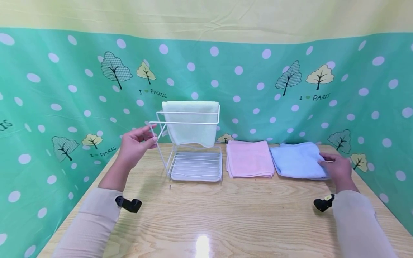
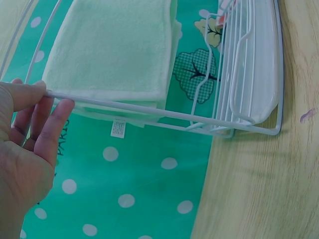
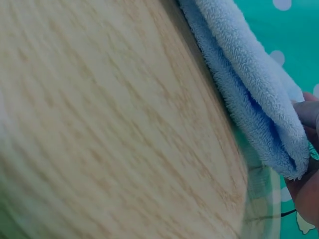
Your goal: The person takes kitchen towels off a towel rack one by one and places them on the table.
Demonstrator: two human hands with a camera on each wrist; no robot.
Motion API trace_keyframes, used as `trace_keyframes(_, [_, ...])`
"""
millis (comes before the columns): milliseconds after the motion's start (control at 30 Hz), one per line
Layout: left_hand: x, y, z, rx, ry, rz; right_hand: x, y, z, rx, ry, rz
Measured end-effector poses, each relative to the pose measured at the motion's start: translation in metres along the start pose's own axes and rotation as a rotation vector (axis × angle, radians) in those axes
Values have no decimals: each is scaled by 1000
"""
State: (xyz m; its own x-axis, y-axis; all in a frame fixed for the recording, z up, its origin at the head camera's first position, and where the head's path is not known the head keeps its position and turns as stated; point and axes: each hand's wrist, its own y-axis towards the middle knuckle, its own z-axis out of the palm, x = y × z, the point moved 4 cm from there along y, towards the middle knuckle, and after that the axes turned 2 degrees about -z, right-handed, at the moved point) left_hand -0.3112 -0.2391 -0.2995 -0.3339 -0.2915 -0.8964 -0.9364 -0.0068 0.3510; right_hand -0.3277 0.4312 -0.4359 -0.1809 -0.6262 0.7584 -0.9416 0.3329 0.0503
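Lest it tip, we judge, left hand (image 1: 137, 144) pinches the rack (image 2: 174, 115).
Right hand (image 1: 338, 168) grips edge of blue towel (image 1: 298, 161).

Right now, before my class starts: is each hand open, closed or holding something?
Left hand: holding the white wire rack between thumb and fingers.
Right hand: pinching the blue towel at its edge.
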Motion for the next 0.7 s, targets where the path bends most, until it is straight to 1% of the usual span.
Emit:
trace_keyframes(133, [0,0,1,0,0,-3,-6,3,2,11,-3,28])
trace_keyframes(233, [0,0,1,-6,0,-6,-7,4,2,16,0,27])
trace_keyframes(467, [0,1,0,-6,-17,13,-3,1,-2,31,-26,-20])
trace_keyframes(567, [0,1,-1,-14,-21,13,1,-2,-5,8,-33,-33])
trace_keyframes(700, [-1,0,0,-4,-28,18,10,-6,-7,-33,-66,-32])
